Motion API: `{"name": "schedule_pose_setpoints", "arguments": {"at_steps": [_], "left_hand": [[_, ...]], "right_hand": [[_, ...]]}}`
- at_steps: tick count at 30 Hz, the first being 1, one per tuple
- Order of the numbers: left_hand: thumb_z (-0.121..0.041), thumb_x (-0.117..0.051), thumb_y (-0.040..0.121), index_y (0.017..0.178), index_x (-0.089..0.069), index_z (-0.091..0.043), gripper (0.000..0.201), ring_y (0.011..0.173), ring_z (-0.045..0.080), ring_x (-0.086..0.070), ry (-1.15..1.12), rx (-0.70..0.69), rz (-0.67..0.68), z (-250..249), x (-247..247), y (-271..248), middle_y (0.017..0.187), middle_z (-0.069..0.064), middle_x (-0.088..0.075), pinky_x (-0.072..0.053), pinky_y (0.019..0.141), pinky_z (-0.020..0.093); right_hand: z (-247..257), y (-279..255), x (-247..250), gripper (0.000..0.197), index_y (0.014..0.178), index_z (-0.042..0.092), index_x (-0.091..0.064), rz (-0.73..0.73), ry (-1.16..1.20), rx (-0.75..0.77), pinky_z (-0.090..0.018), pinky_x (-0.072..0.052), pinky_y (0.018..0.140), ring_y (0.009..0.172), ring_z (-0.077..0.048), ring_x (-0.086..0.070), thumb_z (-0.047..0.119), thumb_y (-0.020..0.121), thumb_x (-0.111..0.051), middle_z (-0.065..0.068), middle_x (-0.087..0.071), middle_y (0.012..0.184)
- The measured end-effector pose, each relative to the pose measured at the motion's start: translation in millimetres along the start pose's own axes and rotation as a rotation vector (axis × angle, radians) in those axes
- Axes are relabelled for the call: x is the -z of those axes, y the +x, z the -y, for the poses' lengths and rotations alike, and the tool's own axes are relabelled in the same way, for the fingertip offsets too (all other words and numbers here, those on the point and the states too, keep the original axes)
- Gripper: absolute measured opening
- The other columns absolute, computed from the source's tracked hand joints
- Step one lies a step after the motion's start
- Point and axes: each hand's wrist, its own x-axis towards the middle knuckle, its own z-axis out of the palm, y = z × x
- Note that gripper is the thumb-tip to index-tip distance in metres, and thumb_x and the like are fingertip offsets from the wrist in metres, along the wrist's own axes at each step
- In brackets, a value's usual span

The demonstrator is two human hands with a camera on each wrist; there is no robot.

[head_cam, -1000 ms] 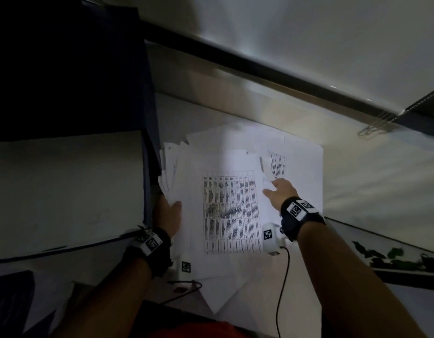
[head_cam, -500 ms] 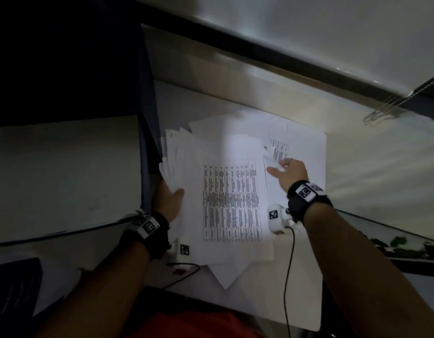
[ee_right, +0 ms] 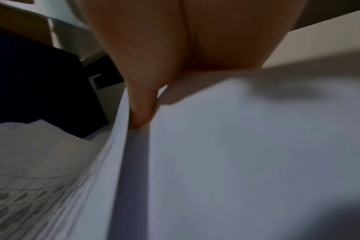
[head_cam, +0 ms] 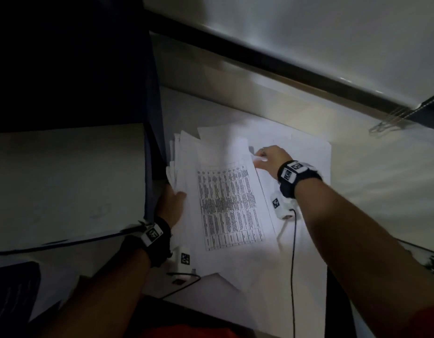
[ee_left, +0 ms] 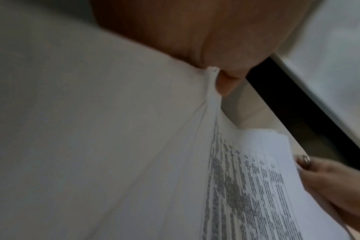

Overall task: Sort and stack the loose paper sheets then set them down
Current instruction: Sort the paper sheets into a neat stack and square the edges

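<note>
Your left hand (head_cam: 170, 206) grips the left edge of the paper stack (head_cam: 218, 181), thumb on top of the sheets, fingers underneath and out of sight. The left wrist view shows the thumb (ee_left: 226, 81) pinching the fanned sheet edges. So that hand is closed on the stack.

Your right hand (head_cam: 272, 158) is at the far right corner of the stack, fingers curled onto a lifted sheet edge. In the right wrist view a finger (ee_right: 142, 112) is tucked in between two sheets, one curling up on its left, the rest lying flat on its right. It has hold of paper there; I can't tell how many sheets.

The stack sits on the white table (head_cam: 357, 179), roughly centre, uneven, with corners sticking out at the far left and near side. Top sheet is a printed table (head_cam: 229, 206), text facing up. More loose white sheets (head_cam: 306, 152) lie flat under your right hand, to the right of the stack.

Dark blue panel (head_cam: 152, 118) stands just left of the stack, close to your left hand. Wire hangers (head_cam: 386, 124) lie far right, well apart from the paper.
</note>
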Motion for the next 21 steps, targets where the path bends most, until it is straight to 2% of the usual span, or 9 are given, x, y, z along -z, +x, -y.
{"name": "schedule_pose_setpoints", "arguments": {"at_steps": [2, 4, 6, 9, 12, 15, 18, 20, 21], "left_hand": [[-0.039, -0.062, 0.088, 0.142, -0.041, -0.014, 0.063, 0.124, 0.026, -0.053, -0.014, 0.003, -0.034, 0, -3, 1, 0.137, 0.006, -0.055, -0.041, 0.107, 0.038], [-0.027, -0.067, 0.090, 0.143, -0.040, -0.013, 0.061, 0.126, 0.027, -0.053, 0.064, -0.010, -0.069, 0, -6, 3, 0.139, 0.007, -0.054, -0.040, 0.108, 0.036], [-0.017, -0.067, 0.090, 0.142, -0.040, -0.011, 0.059, 0.126, 0.028, -0.053, 0.085, -0.007, -0.081, 0, -8, 2, 0.139, 0.009, -0.054, -0.040, 0.107, 0.035], [-0.010, -0.063, 0.091, 0.143, -0.039, -0.010, 0.057, 0.127, 0.029, -0.052, 0.082, -0.009, -0.074, 0, -7, 3, 0.140, 0.011, -0.053, -0.040, 0.108, 0.036], [-0.003, -0.059, 0.091, 0.143, -0.039, -0.010, 0.056, 0.127, 0.027, -0.052, 0.065, -0.031, -0.043, -1, -9, 3, 0.139, 0.009, -0.053, -0.037, 0.104, 0.030], [0.002, -0.057, 0.089, 0.140, -0.041, -0.012, 0.056, 0.118, 0.021, -0.054, 0.035, -0.051, 0.034, -6, -8, 3, 0.129, 0.003, -0.056, -0.039, 0.100, 0.029], [-0.003, -0.061, 0.076, 0.138, -0.044, -0.017, 0.065, 0.115, 0.024, -0.056, -0.012, -0.046, 0.103, -10, -3, 5, 0.128, 0.004, -0.059, -0.046, 0.104, 0.043], [-0.014, -0.066, 0.070, 0.134, -0.050, -0.016, 0.066, 0.114, 0.025, -0.059, -0.052, -0.035, 0.094, -11, -1, 7, 0.127, 0.005, -0.062, -0.047, 0.103, 0.047], [-0.017, -0.072, 0.074, 0.136, -0.050, -0.015, 0.065, 0.116, 0.024, -0.059, -0.073, -0.044, 0.095, -11, -2, 8, 0.129, 0.004, -0.062, -0.047, 0.105, 0.046]], "right_hand": [[18, 14, -8, 0.017, 0.103, 0.015, -0.071, -0.018, -0.018, 0.051, -0.029, -0.046, 0.080, 0.100, -0.027, -0.067, 0.024, 0.088, -0.069, -0.008, -0.072, 0.105], [26, 17, -9, 0.026, 0.113, 0.029, -0.066, -0.146, 0.047, -0.020, -0.037, -0.042, 0.093, 0.102, -0.020, -0.064, 0.034, 0.087, -0.067, 0.004, -0.071, 0.105], [13, 5, -7, 0.041, 0.126, 0.033, -0.056, -0.273, 0.001, -0.168, -0.047, -0.037, 0.100, 0.115, -0.024, -0.058, 0.040, 0.087, -0.066, 0.004, -0.065, 0.120], [-24, -28, -18, 0.062, 0.139, 0.017, -0.043, -0.234, -0.007, -0.515, -0.053, -0.040, 0.105, 0.128, -0.038, -0.048, 0.045, 0.088, -0.065, -0.011, -0.048, 0.141], [-41, -51, -40, 0.061, 0.136, 0.002, -0.049, -0.115, 0.263, -0.709, -0.042, -0.049, 0.101, 0.120, -0.038, -0.059, 0.042, 0.092, -0.061, -0.020, -0.056, 0.139], [-26, -50, -58, 0.044, 0.137, 0.003, -0.053, -0.271, 0.437, -0.560, -0.033, -0.046, 0.098, 0.122, -0.034, -0.059, 0.020, 0.096, -0.060, -0.017, -0.059, 0.137], [-10, -41, -58, 0.038, 0.129, 0.008, -0.057, -0.424, 0.633, -0.359, -0.026, -0.045, 0.096, 0.115, -0.027, -0.062, 0.004, 0.092, -0.065, -0.009, -0.065, 0.123], [-7, -36, -50, 0.041, 0.125, 0.006, -0.058, -0.419, 0.719, -0.311, -0.025, -0.046, 0.091, 0.104, -0.020, -0.061, 0.001, 0.087, -0.072, -0.006, -0.065, 0.115], [-5, -33, -45, 0.043, 0.125, 0.005, -0.058, -0.373, 0.710, -0.299, -0.024, -0.045, 0.088, 0.100, -0.018, -0.060, 0.002, 0.085, -0.075, -0.006, -0.065, 0.114]]}}
